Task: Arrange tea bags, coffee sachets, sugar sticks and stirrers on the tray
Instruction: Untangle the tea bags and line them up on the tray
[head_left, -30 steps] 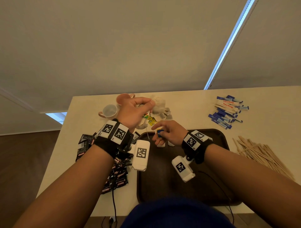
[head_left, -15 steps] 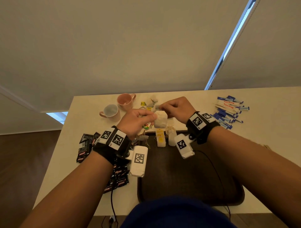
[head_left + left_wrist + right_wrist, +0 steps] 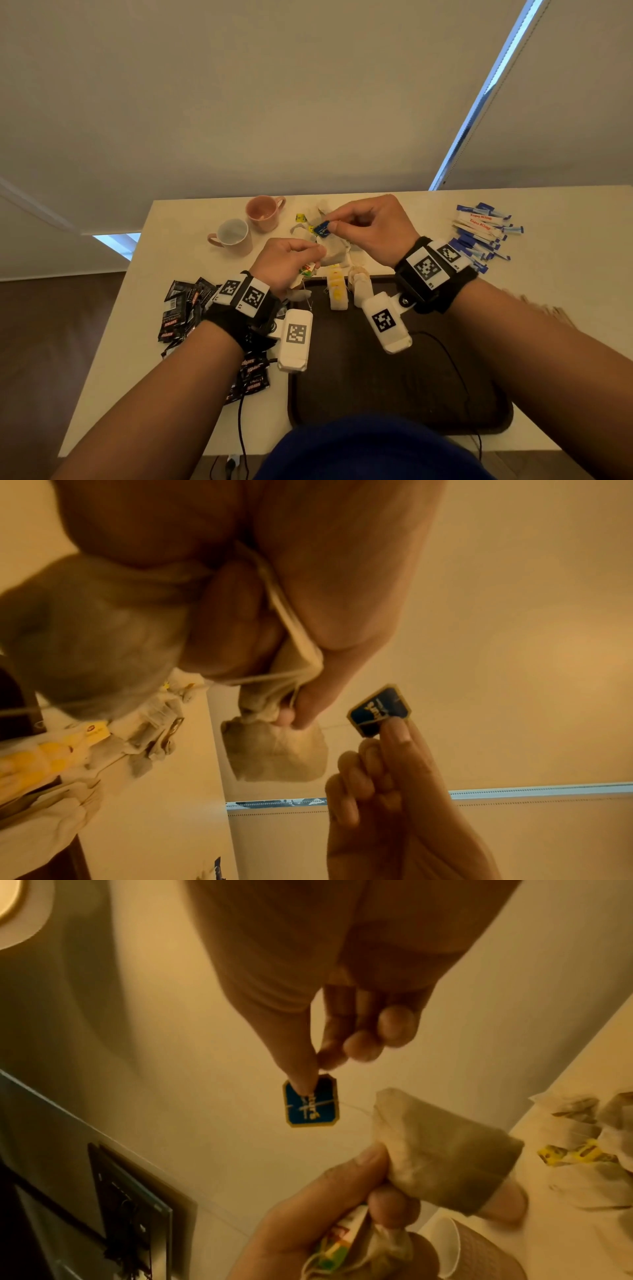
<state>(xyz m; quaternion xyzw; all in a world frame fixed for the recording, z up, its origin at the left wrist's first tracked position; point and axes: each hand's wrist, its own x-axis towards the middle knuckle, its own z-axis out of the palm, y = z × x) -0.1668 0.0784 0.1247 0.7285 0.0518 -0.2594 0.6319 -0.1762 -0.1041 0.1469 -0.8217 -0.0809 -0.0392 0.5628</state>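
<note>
Left hand (image 3: pixel 286 260) grip clamped on a soft beige paper tea bag (image 3: pixel 441 1161), held above the cream tabletop (image 3: pixel 191 246) just beyond the dark brown tray (image 3: pixel 394 387). Right hand (image 3: pixel 373 229) grip pinches its small blue tag (image 3: pixel 322 228). Risk: the thin string (image 3: pixel 356 1108) looks taut; pulling harder could tear it.

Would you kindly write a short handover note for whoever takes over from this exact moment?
Left hand: holds a tea bag plus other bags bunched in its grip.
Right hand: pinches that bag's blue tag, thread running between.
Done: two tea bags lie at the tray far edge.
Left: the loose tea bags beyond the tray, coffee sachets to its left, sugar sticks far right, stirrers right; all lie on the table.
</note>
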